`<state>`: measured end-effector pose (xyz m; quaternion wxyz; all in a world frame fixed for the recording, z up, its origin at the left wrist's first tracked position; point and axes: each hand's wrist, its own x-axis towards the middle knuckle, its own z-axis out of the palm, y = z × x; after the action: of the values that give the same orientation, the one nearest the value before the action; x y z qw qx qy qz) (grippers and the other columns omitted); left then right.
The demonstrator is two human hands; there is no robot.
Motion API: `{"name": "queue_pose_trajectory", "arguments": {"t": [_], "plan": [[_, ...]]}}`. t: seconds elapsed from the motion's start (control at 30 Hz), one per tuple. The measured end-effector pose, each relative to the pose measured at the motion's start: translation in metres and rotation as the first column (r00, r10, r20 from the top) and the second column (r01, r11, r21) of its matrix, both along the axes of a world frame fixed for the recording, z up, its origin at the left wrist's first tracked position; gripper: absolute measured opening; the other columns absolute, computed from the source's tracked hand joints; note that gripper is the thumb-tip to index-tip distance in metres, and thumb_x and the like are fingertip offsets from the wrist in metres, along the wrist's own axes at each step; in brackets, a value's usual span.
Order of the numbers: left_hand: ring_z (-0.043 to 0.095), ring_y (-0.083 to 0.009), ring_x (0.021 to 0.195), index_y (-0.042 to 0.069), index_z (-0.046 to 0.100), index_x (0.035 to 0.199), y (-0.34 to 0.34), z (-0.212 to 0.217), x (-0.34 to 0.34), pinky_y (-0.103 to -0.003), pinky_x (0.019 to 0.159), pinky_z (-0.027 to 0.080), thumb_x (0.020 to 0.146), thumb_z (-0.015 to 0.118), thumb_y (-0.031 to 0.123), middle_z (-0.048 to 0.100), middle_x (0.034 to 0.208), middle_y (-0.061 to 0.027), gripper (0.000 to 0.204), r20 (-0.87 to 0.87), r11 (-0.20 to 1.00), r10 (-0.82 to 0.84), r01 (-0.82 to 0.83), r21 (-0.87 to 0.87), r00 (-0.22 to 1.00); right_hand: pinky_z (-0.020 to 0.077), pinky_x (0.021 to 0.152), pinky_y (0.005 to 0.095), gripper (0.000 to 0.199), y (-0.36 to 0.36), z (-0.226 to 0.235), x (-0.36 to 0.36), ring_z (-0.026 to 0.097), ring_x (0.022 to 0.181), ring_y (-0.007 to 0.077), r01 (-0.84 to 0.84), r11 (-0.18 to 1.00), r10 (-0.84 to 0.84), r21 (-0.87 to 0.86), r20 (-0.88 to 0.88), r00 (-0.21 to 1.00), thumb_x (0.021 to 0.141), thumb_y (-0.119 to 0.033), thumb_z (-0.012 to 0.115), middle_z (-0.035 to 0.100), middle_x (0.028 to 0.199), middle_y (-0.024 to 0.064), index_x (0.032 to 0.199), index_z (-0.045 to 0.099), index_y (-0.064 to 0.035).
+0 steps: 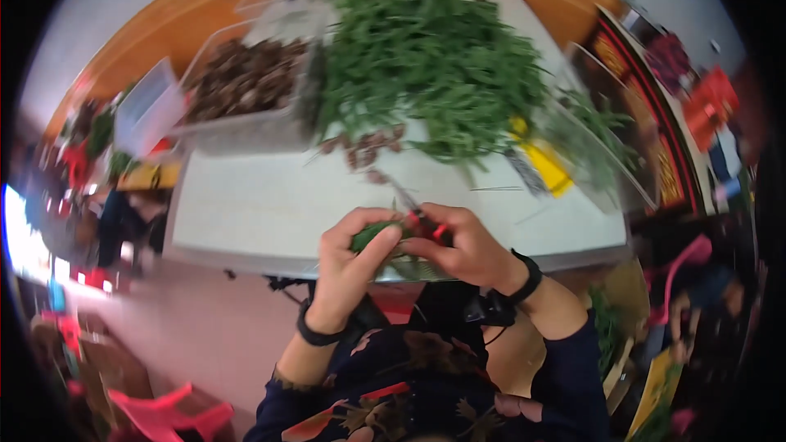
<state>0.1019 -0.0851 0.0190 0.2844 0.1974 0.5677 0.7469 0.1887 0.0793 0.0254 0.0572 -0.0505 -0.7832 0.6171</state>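
Note:
My left hand (350, 255) grips a small bundle of green stems (373, 235) at the near edge of the white table (246, 205). My right hand (464, 247) is closed on red-handled scissors (424, 221), whose blades point up and left, right beside the bundle. Both hands meet just in front of my body. A big heap of green leafy plants (426, 65) lies further back on the table. A few brown cut pieces (364, 147) lie between the heap and my hands.
A clear plastic bin full of brown pieces (241, 86) stands at the back left, with another clear container (147, 106) beside it. A clear bin with greens (602, 143) sits at the right. A yellow object (544, 164) lies near it. A pink stool (160, 413) stands on the floor at lower left.

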Motion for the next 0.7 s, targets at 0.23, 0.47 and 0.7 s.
{"name": "queue_pose_trajectory", "arguments": {"t": [0.23, 0.47, 0.7], "plan": [[0.062, -0.0118, 0.085, 0.001, 0.065, 0.113, 0.028, 0.01, -0.007, -0.025, 0.078, 0.05, 0.079, 0.074, 0.001, 0.068, 0.099, -0.0053, 0.035, -0.145, 0.967, -0.224, 0.202, -0.154, 0.964, 0.0408, 0.064, 0.0228, 0.018, 0.03, 0.002, 0.021, 0.049, 0.074, 0.0036, 0.061, 0.996, -0.061, -0.071, 0.0, 0.998, 0.089, -0.013, 0.07, 0.058, 0.081, -0.0019, 0.1, 0.061, -0.0021], [0.061, -0.0107, 0.082, 0.001, 0.065, 0.114, 0.066, 0.04, -0.023, -0.021, 0.07, 0.047, 0.077, 0.076, 0.002, 0.067, 0.101, -0.0055, 0.039, -0.634, 0.993, -0.058, -0.022, -0.117, 0.771, 0.0401, 0.055, 0.0207, 0.019, 0.064, 0.05, 0.043, 0.051, 0.062, 0.0032, 0.378, 0.917, -0.374, -0.126, 0.059, 0.926, 0.088, -0.016, 0.071, 0.06, 0.083, -0.0021, 0.099, 0.062, -0.0043], [0.06, -0.0092, 0.078, -0.001, 0.065, 0.111, 0.08, 0.057, -0.095, -0.021, 0.066, 0.046, 0.08, 0.074, 0.006, 0.068, 0.095, -0.0042, 0.033, -0.411, 1.0, 0.021, -0.021, 0.004, 0.911, 0.039, 0.05, 0.0227, 0.019, 0.157, 0.118, 0.072, 0.055, 0.062, 0.0071, 0.858, 0.471, -0.866, -0.205, -0.295, 0.405, 0.09, -0.02, 0.068, 0.06, 0.079, 0.0005, 0.101, 0.058, -0.0086]]}}
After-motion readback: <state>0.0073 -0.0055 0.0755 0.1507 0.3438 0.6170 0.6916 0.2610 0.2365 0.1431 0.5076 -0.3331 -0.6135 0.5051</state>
